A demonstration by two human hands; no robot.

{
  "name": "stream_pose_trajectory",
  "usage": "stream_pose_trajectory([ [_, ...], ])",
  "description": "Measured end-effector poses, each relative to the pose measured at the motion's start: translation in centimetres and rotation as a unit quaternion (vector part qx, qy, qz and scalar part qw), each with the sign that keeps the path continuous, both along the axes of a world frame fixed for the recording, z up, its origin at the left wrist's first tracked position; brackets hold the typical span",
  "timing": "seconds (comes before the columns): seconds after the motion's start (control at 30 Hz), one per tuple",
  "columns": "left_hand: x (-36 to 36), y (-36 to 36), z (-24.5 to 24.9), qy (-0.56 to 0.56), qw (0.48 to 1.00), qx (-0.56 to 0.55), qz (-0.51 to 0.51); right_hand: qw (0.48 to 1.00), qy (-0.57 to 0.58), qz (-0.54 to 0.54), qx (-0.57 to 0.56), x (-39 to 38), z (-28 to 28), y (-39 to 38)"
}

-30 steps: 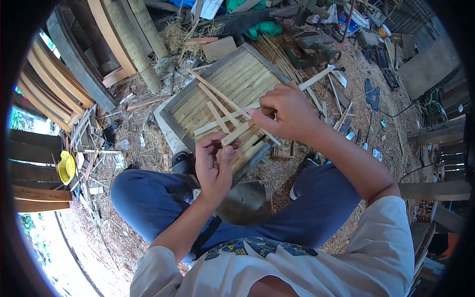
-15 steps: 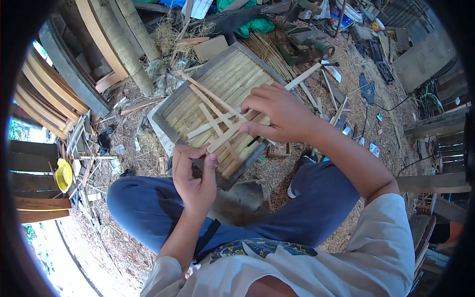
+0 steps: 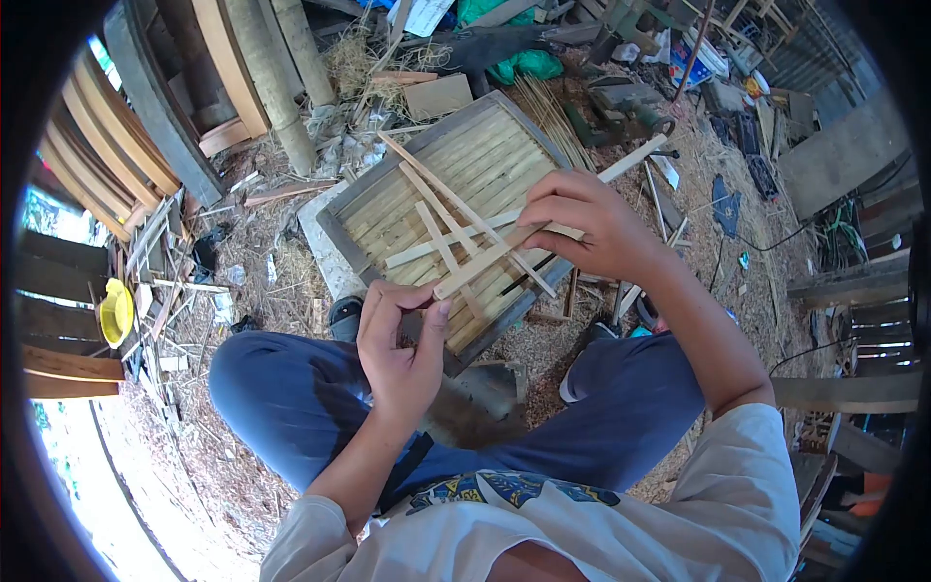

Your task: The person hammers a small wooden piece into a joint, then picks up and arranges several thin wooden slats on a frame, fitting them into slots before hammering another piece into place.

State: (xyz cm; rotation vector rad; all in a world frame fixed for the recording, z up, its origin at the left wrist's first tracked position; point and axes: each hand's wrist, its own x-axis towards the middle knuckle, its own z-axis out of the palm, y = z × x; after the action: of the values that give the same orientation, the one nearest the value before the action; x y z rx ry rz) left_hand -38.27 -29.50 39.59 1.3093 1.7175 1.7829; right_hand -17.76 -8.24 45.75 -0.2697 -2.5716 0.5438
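Ground strewn with pale shavings and wood scraps (image 3: 233,427) spreads around the person's legs in blue trousers (image 3: 291,403). Ahead of them is a rectangular slatted wooden panel with a dark frame (image 3: 465,165). A long, flat, pale wooden strip (image 3: 483,261) is held over it at a slant; a similar pale length shows in line beyond the right hand, which hides whether they are one piece. Several narrow loose wooden strips (image 3: 420,167) cross over the panel beneath. The right hand (image 3: 593,228) is partly closed, fingers curled around the strip. The left hand (image 3: 400,339) is half open, thumb and fingertips at its near end. Off left sits a rounded yellow plastic container (image 3: 116,313).
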Motion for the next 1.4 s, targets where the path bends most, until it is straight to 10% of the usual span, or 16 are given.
stream_pose_trajectory([
  [1.4, 0.1, -0.1, 0.2, 0.03, 0.999, 0.007, -0.034, 0.997, -0.013, 0.001, -0.073, 0.5, 0.2, 0.1],
])
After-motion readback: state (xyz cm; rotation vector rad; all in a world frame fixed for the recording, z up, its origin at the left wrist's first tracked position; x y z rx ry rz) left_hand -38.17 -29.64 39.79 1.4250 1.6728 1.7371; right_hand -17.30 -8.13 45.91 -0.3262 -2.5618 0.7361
